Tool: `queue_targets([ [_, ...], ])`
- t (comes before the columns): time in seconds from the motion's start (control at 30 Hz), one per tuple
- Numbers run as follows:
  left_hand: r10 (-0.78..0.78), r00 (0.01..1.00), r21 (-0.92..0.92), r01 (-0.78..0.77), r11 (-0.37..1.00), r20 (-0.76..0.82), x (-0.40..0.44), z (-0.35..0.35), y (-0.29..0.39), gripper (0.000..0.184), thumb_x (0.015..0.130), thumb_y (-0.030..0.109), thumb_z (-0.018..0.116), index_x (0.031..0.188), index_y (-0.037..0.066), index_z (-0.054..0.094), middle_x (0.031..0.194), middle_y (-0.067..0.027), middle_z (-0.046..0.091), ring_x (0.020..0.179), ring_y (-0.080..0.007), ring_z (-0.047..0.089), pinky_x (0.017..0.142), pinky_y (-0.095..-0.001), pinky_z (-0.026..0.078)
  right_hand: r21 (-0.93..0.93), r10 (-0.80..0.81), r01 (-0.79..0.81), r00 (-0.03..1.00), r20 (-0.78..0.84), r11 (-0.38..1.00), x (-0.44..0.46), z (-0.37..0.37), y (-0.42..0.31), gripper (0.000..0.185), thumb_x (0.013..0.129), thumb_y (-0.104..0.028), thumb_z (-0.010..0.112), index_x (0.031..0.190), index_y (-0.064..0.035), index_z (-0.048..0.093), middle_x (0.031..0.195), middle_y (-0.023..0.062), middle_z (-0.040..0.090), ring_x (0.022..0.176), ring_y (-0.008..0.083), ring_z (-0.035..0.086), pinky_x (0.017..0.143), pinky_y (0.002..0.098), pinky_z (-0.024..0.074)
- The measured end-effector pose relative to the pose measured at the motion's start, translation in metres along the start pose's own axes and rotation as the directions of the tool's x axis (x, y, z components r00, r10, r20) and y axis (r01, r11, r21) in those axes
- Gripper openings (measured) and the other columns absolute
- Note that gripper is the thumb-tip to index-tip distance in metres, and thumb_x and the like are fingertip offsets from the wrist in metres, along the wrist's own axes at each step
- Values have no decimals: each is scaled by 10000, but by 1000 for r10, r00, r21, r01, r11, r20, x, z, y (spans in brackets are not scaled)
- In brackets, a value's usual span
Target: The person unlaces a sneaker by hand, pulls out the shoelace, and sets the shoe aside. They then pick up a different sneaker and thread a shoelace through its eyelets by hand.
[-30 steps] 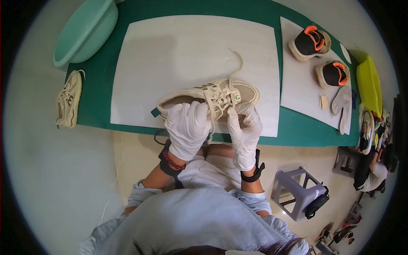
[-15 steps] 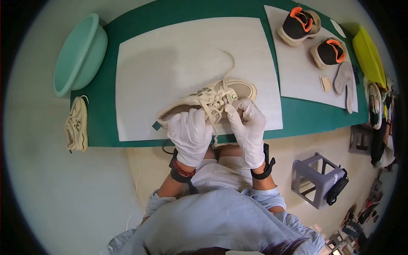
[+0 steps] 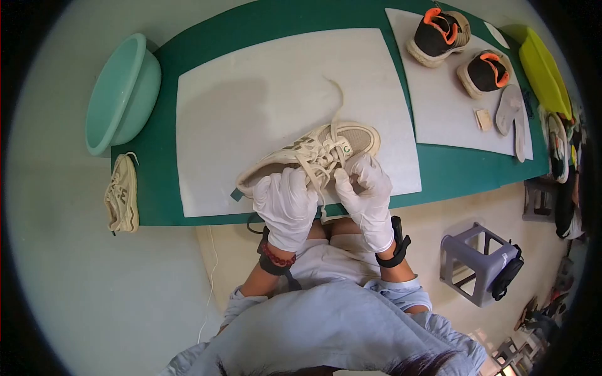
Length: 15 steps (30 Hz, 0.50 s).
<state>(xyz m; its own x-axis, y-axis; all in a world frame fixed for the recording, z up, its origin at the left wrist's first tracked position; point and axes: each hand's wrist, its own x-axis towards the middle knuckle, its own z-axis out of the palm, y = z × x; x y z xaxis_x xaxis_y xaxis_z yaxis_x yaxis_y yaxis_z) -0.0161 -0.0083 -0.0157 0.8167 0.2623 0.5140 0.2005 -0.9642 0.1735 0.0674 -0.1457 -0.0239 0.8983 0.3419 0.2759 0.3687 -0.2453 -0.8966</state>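
Note:
A cream sneaker (image 3: 285,153) lies on the white mat in front of me, toe to the right, heel to the left. One end of its shoelace (image 3: 342,100) stretches loose past the far side, and another end hangs over the near side between my hands. My left hand (image 3: 285,203), in a white glove, has its fingers curled closed on the near side of the sneaker by the opening. My right hand (image 3: 367,194), also gloved, is closed in a pinch at the lacing near the toe. Its fingertips partly hide the lace there.
The white mat (image 3: 232,94) lies on a green table (image 3: 470,172). At left are a teal basin (image 3: 119,94) and another cream sneaker (image 3: 122,194). On a second mat at right sit two black-and-orange shoes (image 3: 433,37) and grey insoles (image 3: 508,109). A yellow basin (image 3: 544,78) and purple stool (image 3: 470,260) stand farther right.
The whole view has shifted slightly. Both hands stay at the sneaker in nearly the same grip, with my right fingertips a little lower against the lacing.

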Motion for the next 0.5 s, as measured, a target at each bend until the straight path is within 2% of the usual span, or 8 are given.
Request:
queue_targets([
  [0.23,15,999,10,-15,1000,-32,2,-1,0,251,763,207,738,911,96,569,806,-67,510,773,-268,535,908,-398,393,58,27,-29,999,37,998,3,-5,-5,272,921,-214,792,821,-47,603,738,96,577,629,211,551,586,332,457],
  [0.37,-2,1000,-14,3,1000,7,-1,0,-1,254,764,219,737,921,106,573,797,-64,502,767,-263,530,928,-392,375,68,220,-222,975,43,973,4,-4,-8,302,929,-257,790,831,-39,605,703,85,560,613,192,523,581,317,448],
  [0.43,-12,1000,-16,13,1000,20,0,-2,0,250,762,223,735,920,117,574,789,-59,501,762,-258,529,934,-389,367,11,268,-268,963,37,963,8,0,-9,304,936,-260,783,833,-37,604,686,78,541,606,179,505,580,311,441],
  [0.5,-23,999,-9,24,1000,32,1,-4,1,236,764,223,734,911,127,577,780,-53,502,757,-254,528,927,-387,365,26,239,-241,969,59,970,7,-2,-8,304,937,-257,781,830,-38,600,698,67,536,617,161,494,584,303,435],
])
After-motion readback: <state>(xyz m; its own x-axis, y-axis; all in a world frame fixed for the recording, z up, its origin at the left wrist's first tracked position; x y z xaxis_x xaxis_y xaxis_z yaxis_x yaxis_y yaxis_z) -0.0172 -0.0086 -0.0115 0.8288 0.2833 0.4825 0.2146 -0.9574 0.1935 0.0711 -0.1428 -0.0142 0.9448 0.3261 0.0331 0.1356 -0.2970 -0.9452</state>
